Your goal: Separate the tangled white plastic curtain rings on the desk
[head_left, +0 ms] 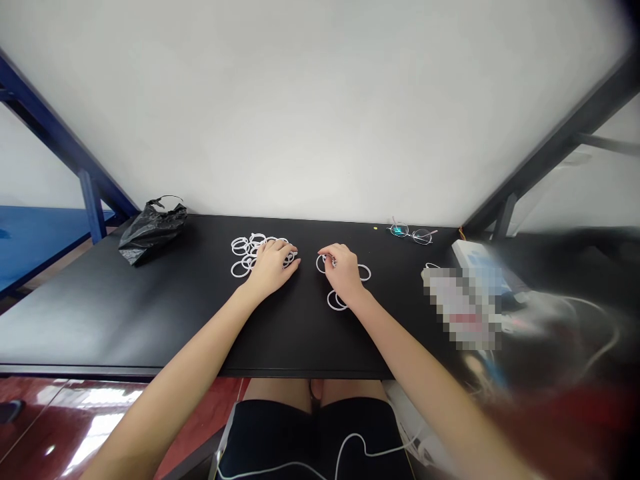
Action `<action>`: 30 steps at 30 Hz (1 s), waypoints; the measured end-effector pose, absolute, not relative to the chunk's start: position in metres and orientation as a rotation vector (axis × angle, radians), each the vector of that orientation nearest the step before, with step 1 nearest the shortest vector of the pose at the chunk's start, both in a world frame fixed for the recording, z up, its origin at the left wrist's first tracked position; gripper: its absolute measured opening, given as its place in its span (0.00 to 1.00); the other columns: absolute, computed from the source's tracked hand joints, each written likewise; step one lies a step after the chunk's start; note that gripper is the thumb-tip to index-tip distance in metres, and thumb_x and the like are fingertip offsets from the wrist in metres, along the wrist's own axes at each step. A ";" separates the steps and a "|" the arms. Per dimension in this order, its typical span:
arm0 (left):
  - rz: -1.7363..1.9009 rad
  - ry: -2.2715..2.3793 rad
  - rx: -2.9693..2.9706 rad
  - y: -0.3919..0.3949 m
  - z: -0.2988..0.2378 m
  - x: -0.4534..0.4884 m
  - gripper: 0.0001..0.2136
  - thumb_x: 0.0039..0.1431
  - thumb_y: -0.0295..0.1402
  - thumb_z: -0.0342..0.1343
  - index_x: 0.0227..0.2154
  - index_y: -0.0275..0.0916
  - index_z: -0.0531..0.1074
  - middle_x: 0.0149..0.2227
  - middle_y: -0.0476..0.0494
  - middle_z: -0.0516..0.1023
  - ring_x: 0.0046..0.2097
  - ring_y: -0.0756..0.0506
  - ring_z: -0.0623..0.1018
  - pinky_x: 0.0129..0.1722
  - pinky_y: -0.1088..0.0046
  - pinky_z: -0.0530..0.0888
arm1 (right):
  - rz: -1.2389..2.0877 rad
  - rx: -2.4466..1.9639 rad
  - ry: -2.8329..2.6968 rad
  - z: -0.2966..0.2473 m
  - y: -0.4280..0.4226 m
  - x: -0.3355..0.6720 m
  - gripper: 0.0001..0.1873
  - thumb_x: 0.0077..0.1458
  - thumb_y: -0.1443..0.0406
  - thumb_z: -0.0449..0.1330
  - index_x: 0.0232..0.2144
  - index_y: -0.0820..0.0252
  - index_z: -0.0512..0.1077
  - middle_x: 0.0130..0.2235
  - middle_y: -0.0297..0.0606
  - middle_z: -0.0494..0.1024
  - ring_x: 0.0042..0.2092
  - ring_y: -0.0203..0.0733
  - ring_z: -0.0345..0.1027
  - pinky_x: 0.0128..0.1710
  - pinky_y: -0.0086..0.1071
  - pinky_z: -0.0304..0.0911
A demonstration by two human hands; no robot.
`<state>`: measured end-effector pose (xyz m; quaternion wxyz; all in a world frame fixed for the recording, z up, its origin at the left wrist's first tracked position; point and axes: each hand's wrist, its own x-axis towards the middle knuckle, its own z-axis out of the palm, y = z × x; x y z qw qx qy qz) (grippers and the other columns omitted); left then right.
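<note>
My left hand (271,268) lies palm down over a pile of thin white rings (241,247). Its fingers and thumb are apart, and the rings under the palm are hidden. To the right, my right hand (343,268) is curled with its fingertips at a white ring (320,265), which it seems to pinch; the hand hides part of the contact. Another white ring (365,273) shows beyond the right side of that hand. Below it, near the wrist, two overlapping white rings (334,301) lie flat on the black table (295,333).
A crumpled black plastic bag (153,230) sits at the back left. Eyeglasses (411,233) lie near the wall, beside a tiny yellow piece (375,228). At right are a white and blue box (477,263) and a blurred-out item (460,310). A white cable (357,437) crosses my lap.
</note>
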<state>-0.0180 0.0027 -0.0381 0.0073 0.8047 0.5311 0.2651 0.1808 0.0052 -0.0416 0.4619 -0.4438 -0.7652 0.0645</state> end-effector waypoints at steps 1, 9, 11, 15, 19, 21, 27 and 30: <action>0.839 1.651 2.520 0.003 -0.038 -0.018 0.08 0.62 0.36 0.53 0.41 0.40 0.73 0.44 0.39 0.76 0.49 0.37 0.72 0.52 0.54 0.64 | 0.137 -1.070 -1.853 -0.040 0.004 0.180 0.17 0.52 0.79 0.49 0.30 0.58 0.74 0.32 0.38 0.79 0.36 0.44 0.70 0.38 0.37 0.68; 1.035 1.193 2.543 -0.008 -0.030 -0.005 0.19 0.62 0.37 0.56 0.54 0.40 0.66 0.48 0.38 0.74 0.50 0.39 0.72 0.51 0.58 0.70 | 0.135 -0.825 -1.689 -0.028 -0.005 0.173 0.10 0.59 0.71 0.54 0.31 0.56 0.74 0.35 0.39 0.80 0.38 0.42 0.74 0.39 0.36 0.71; 1.030 1.080 2.535 -0.013 -0.031 0.001 0.22 0.61 0.38 0.57 0.56 0.40 0.63 0.49 0.37 0.74 0.50 0.39 0.72 0.51 0.58 0.71 | 0.172 -0.802 -1.697 -0.027 -0.007 0.171 0.10 0.59 0.71 0.54 0.31 0.55 0.74 0.35 0.38 0.80 0.38 0.41 0.75 0.40 0.36 0.72; 1.098 1.015 2.411 -0.017 -0.035 0.009 0.23 0.62 0.36 0.55 0.58 0.39 0.61 0.51 0.36 0.74 0.51 0.40 0.74 0.52 0.57 0.72 | 0.235 -0.765 -1.691 -0.028 -0.009 0.170 0.09 0.59 0.70 0.55 0.31 0.55 0.74 0.36 0.38 0.81 0.39 0.41 0.76 0.40 0.36 0.72; 1.175 1.046 2.176 -0.014 -0.032 0.009 0.14 0.64 0.36 0.52 0.50 0.38 0.69 0.44 0.40 0.78 0.43 0.44 0.78 0.47 0.63 0.74 | 0.332 -0.792 -1.669 -0.029 -0.011 0.168 0.08 0.59 0.68 0.56 0.33 0.55 0.75 0.37 0.37 0.82 0.39 0.41 0.77 0.41 0.35 0.73; 1.162 1.051 2.054 -0.012 -0.029 0.008 0.12 0.64 0.38 0.52 0.44 0.38 0.73 0.38 0.43 0.80 0.38 0.46 0.78 0.43 0.67 0.75 | 0.396 -0.805 -1.652 -0.029 -0.012 0.167 0.08 0.59 0.68 0.56 0.34 0.55 0.76 0.36 0.36 0.82 0.37 0.40 0.77 0.40 0.35 0.73; 1.148 0.975 1.542 -0.004 -0.030 0.006 0.17 0.52 0.46 0.63 0.34 0.35 0.75 0.28 0.43 0.80 0.30 0.47 0.79 0.34 0.69 0.77 | 0.400 -0.844 -1.617 -0.023 -0.013 0.166 0.05 0.58 0.65 0.60 0.34 0.58 0.76 0.35 0.38 0.79 0.36 0.40 0.75 0.37 0.33 0.73; 1.209 1.026 1.340 0.001 -0.032 0.003 0.18 0.48 0.46 0.67 0.31 0.34 0.75 0.26 0.44 0.79 0.28 0.48 0.77 0.35 0.68 0.76 | 0.392 -0.843 -1.631 -0.023 -0.013 0.167 0.05 0.58 0.64 0.60 0.35 0.58 0.75 0.35 0.38 0.78 0.34 0.39 0.74 0.35 0.33 0.72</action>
